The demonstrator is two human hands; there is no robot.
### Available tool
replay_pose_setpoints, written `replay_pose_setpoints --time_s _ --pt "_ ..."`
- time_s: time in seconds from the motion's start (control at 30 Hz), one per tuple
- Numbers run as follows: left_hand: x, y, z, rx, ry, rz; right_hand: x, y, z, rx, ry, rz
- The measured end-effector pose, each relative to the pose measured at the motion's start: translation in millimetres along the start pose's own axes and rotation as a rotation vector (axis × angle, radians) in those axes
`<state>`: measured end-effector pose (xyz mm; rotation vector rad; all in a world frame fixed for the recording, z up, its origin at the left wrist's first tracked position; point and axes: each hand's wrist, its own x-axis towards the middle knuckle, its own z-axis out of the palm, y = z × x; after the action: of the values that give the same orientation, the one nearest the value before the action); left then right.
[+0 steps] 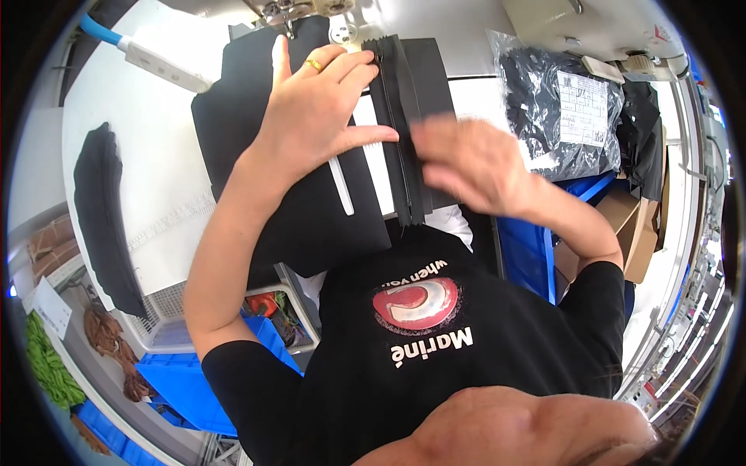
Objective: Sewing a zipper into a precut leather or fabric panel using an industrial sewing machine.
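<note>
A black zipper [398, 132] on fabric tape runs lengthwise in front of me, over black fabric panels [303, 210] on the white work table. My left hand [315, 109] lies flat with fingers spread and a ring on one of them. Its fingertips touch the zipper's far end, and the thumb reaches the zipper's middle. At the zipper's right edge is my right hand [474, 163], smeared by motion; whether it grips the tape cannot be made out. Between the left panel and the zipper shows a narrow white strip [342, 186], too unclear to name.
A sewing machine's presser foot [291, 28] stands at the far edge. Left lie a white bar-shaped device [167, 66] with a blue cable and a bundle of black zippers [109, 217]. To the right sit a clear plastic bag [552, 116] of black items and a cardboard box [641, 241].
</note>
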<state>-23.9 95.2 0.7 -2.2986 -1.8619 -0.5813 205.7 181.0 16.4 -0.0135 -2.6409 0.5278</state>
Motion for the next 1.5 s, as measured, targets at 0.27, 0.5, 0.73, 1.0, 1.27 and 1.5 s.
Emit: replay_pose_setpoints --time_s 0.27,0.5,0.73,1.0,1.27,1.5 --pt "1 0 0 -0.057 0.024 -0.025 28 46 23 -0.369 0.062 0.056" --pt "-41 42 -29 -0.018 -0.005 -0.094 26 43 21 -0.354 0.02 0.105" --pt "-130 97 -37 0.09 -0.07 -0.172 24 42 19 -0.354 -0.004 0.115" --pt "-97 63 -120 -0.333 0.264 -0.306 44 18 42 -0.31 0.024 0.049" --pt "-108 70 -94 -0.424 0.142 -0.189 69 28 55 -0.329 -0.025 -0.011" --pt "-128 90 -43 -0.395 0.173 -0.298 69 28 54 -0.343 -0.051 0.005"
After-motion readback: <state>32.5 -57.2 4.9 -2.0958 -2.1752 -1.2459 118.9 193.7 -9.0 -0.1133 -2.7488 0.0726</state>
